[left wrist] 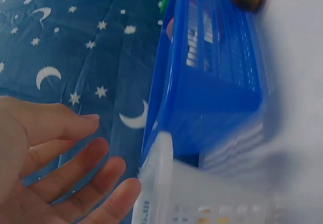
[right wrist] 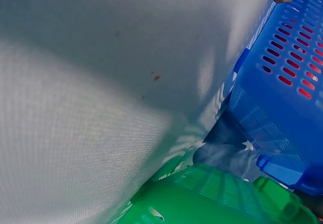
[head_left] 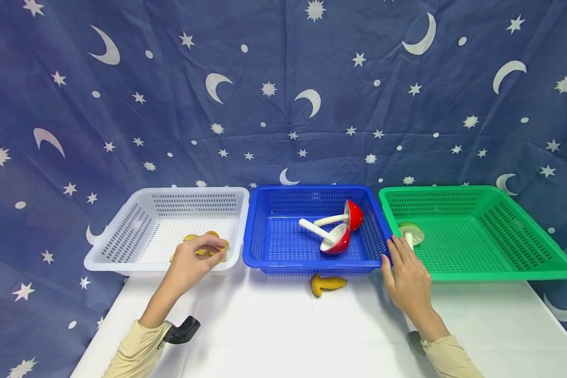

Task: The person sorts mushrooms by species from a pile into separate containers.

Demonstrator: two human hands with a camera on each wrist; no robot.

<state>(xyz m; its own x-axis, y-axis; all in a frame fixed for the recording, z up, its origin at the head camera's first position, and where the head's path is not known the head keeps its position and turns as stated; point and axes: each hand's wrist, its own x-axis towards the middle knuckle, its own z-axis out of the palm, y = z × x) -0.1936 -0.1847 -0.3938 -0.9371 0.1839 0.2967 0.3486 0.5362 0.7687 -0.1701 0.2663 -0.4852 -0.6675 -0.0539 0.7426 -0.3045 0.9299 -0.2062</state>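
Note:
Above the near right part of the white basket (head_left: 163, 236), my left hand (head_left: 191, 265) hovers with bent, relaxed fingers. In the left wrist view those fingers (left wrist: 103, 176) are spread and hold nothing. Several yellow toy mushrooms (head_left: 212, 233) lie in that basket, partly hidden by the hand. My right hand (head_left: 411, 281) rests with extended fingers at the adjoining rims of the blue basket (head_left: 279, 241) and the green basket (head_left: 472, 252). Two red-capped, white-spotted toy mushrooms (head_left: 341, 244) lie in the blue basket. A green-capped mushroom (head_left: 412, 232) leans at the green basket's left side.
On the white tabletop (head_left: 283, 331), a yellow mushroom (head_left: 328, 284) lies just in front of the blue basket. The three baskets stand side by side along the back. Behind them hangs a dark blue cloth (head_left: 264, 115) with moons and stars.

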